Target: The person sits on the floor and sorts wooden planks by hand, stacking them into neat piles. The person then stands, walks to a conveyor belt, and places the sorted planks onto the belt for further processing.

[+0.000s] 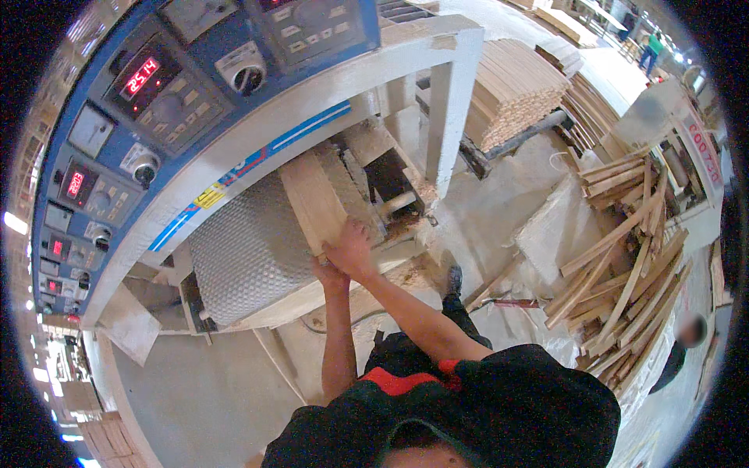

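Note:
A pale wooden board (310,204) lies on the textured conveyor belt (248,238) of a large machine, and its far end goes in under the machine's frame. My left hand (331,275) grips the board's near end, fingers bent around it. Just beyond, my right hand (351,248) closes over the board's right side near the same end. The undersides of both hands are hidden.
The blue control panel (195,86) with dials and red displays rises at the left. A white frame post (449,117) stands beyond the board. Stacked wood strips (515,86) lie at the back, loose offcuts (624,265) at the right. A person (651,53) stands far off; another (679,351) is at the right edge.

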The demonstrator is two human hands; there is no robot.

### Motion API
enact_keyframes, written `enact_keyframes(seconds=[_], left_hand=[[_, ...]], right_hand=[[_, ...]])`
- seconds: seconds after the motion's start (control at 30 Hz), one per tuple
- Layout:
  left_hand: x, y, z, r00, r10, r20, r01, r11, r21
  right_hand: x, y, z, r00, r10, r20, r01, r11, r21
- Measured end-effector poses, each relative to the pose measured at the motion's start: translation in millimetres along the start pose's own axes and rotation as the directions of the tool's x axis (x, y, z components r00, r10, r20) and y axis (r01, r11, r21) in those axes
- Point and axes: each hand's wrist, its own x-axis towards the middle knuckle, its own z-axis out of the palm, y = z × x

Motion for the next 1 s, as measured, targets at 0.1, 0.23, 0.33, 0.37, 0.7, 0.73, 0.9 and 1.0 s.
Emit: enact_keyframes(seconds=[0.1, 0.23, 0.33, 0.37, 0.7, 0.73, 0.9, 1.0], left_hand=[[-24.8, -9.0, 50.7, 0.988, 0.036, -0.148, -0.016, 0.990, 0.137], [-20.1, -11.9, 32.5, 0.970, -0.164, -0.179, 0.146, 0.983, -0.114], [-10.2, -24.9, 6.0, 0.976, -0.211, -0.058, 0.199, 0.966, -0.167], [-7.5, -34.5, 6.0, 0.984, -0.178, -0.024, 0.175, 0.979, -0.107], [-13.3, -133.1, 13.6, 0.883, -0.460, -0.093, 0.469, 0.873, 0.134], [-23.1, -148.7, 41.9, 0.871, -0.435, -0.229, 0.480, 0.854, 0.203], [-7.9, -223.5, 131.9, 0.777, -0.593, -0.212, 0.629, 0.720, 0.291], [17.6, -255.7, 180.1, 0.778, -0.623, -0.087, 0.611, 0.716, 0.337]], right_hand=[[9.8, 21.0, -1.6, 0.998, -0.050, 0.028, 0.050, 0.999, -0.009], [17.6, 29.2, 1.9, 0.996, -0.085, 0.029, 0.083, 0.994, 0.075], [17.8, 24.4, -18.8, 0.992, -0.066, 0.109, 0.052, 0.991, 0.127], [22.3, 31.6, -20.8, 0.991, -0.086, 0.100, 0.074, 0.990, 0.124], [58.2, 180.5, -149.3, 0.999, 0.027, 0.037, -0.032, 0.989, 0.142], [70.8, 196.7, -170.4, 0.990, 0.093, -0.111, -0.070, 0.979, 0.194], [171.9, 304.1, -234.5, 0.848, 0.316, -0.425, -0.201, 0.935, 0.293], [229.5, 329.4, -252.1, 0.796, 0.594, -0.116, -0.346, 0.604, 0.718]])
